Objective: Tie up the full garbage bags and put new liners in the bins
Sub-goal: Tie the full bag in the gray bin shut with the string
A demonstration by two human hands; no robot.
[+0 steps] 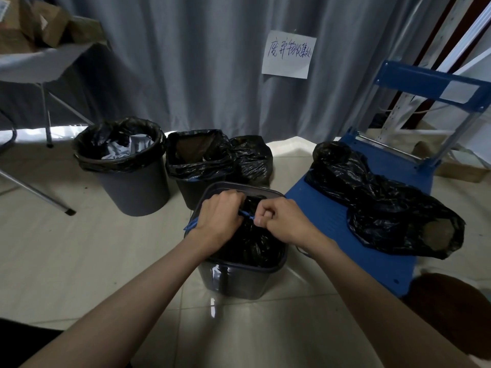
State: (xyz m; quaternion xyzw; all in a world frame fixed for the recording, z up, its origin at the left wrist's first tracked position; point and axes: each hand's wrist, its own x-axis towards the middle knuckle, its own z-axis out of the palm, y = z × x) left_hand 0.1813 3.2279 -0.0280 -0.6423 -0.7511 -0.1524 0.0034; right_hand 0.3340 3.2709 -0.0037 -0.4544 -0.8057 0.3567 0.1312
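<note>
A dark square bin (239,277) stands on the floor right in front of me, holding a full black garbage bag (249,245) gathered at its top. A blue drawstring (247,215) runs taut between my hands above the bag. My left hand (218,216) grips one end, with a blue loop sticking out by the wrist. My right hand (279,220) pinches the other end in a fist. Behind stand a round grey bin (132,187) with a black liner and paper inside, and a square bin (196,166) with a loose liner.
A tied black bag (252,160) sits behind the square bin. Two black bags (377,197) lie on a blue platform cart (326,213) at my right. A folding table (39,62) with cardboard boxes stands at the back left. A grey curtain carries a paper sign (289,54).
</note>
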